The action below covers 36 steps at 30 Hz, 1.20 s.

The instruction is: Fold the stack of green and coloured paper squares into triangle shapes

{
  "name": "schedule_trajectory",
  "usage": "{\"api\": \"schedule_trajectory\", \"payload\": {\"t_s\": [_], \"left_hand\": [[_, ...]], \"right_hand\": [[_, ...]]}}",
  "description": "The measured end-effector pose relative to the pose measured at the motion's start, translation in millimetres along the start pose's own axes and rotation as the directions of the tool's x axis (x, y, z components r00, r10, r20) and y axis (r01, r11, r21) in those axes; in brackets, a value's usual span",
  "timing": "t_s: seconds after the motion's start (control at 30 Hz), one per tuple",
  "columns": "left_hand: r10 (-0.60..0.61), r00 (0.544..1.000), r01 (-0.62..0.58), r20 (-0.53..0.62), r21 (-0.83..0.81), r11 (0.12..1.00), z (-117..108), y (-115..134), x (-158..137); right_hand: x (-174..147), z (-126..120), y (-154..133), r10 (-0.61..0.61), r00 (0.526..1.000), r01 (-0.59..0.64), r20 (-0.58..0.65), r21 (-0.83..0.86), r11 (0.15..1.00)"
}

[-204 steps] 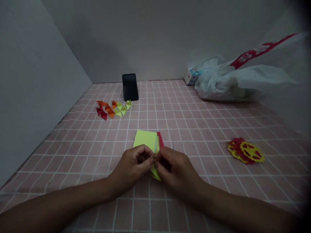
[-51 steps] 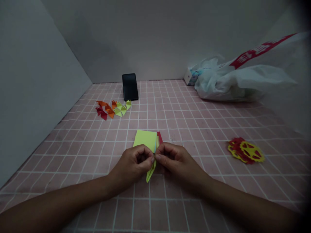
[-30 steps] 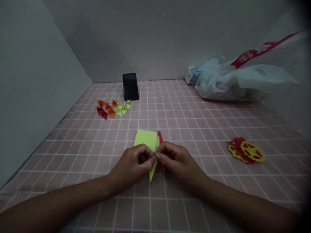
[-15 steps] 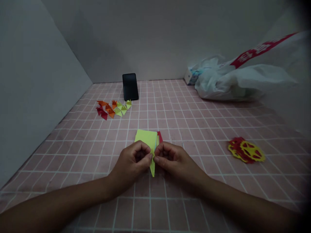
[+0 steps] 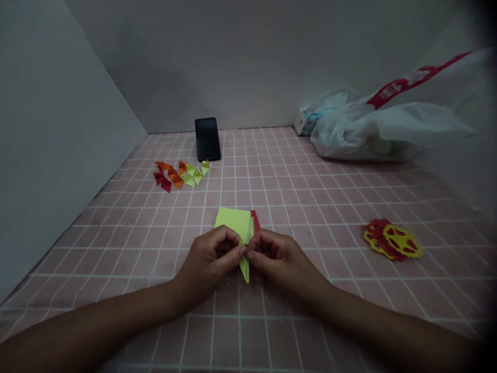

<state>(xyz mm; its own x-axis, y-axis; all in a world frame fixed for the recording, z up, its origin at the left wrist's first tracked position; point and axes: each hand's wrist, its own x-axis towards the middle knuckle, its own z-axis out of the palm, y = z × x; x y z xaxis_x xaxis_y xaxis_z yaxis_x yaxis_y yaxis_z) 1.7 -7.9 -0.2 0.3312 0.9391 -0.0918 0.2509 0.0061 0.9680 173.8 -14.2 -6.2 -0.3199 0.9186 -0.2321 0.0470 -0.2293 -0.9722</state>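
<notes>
A small folded piece of yellow-green paper [image 5: 244, 269] is pinched between my two hands, its narrow point hanging down toward me. My left hand [image 5: 215, 259] grips it from the left with thumb and forefinger. From the right, my right hand [image 5: 274, 256] pinches the same piece, its fingertips almost touching the left ones. The upper part of the folded paper is largely covered by my fingers. Just beyond the hands lies a stack of yellow-green paper squares [image 5: 233, 218], with a red paper edge [image 5: 255, 221] sticking out at its right side.
Several small folded paper figures [image 5: 180, 175] in red, orange and yellow-green lie at the back left, beside a black phone [image 5: 207, 139]. Red and yellow cut-out shapes [image 5: 402, 242] lie at the right. A white plastic bag [image 5: 361, 134] and a box [image 5: 305, 122] stand at the back right.
The lower point of the folded paper has swung slightly to the right. Both hands keep their pinch in nearly the same place.
</notes>
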Motion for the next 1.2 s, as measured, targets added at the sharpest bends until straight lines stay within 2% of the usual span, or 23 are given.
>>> {"api": "schedule_trajectory", "payload": {"t_s": [0.17, 0.33, 0.47, 0.8, 1.2], "left_hand": [[0.007, 0.999, -0.007, -0.035, 0.002, 1.0, -0.1, -1.7, 0.4], [0.035, 0.999, -0.035, -0.006, -0.017, 0.999, 1.5, -3.8, 0.5], [0.029, 1.0, -0.029, 0.001, -0.061, 0.998, 2.1, -6.4, 0.1], [0.065, 0.998, -0.065, -0.011, -0.051, 0.997, 3.3, -5.2, -2.0], [-0.013, 1.0, 0.012, -0.001, -0.199, 0.98, 2.5, -7.1, -0.2]], "right_hand": [[1.1, 0.1, -2.0, 0.025, 0.999, -0.028, 0.036, 0.093, 0.995], [0.9, 1.5, -0.3, 0.022, 0.998, -0.033, 0.061, 0.185, 0.982], [0.8, 2.1, -0.1, 0.012, 0.999, -0.021, 0.047, 0.204, 0.979], [0.3, 1.8, -1.2, -0.011, 0.999, 0.002, 0.036, 0.251, 0.968], [0.0, 1.9, -1.7, 0.054, 0.998, -0.063, 0.041, 0.237, 0.97]]}}
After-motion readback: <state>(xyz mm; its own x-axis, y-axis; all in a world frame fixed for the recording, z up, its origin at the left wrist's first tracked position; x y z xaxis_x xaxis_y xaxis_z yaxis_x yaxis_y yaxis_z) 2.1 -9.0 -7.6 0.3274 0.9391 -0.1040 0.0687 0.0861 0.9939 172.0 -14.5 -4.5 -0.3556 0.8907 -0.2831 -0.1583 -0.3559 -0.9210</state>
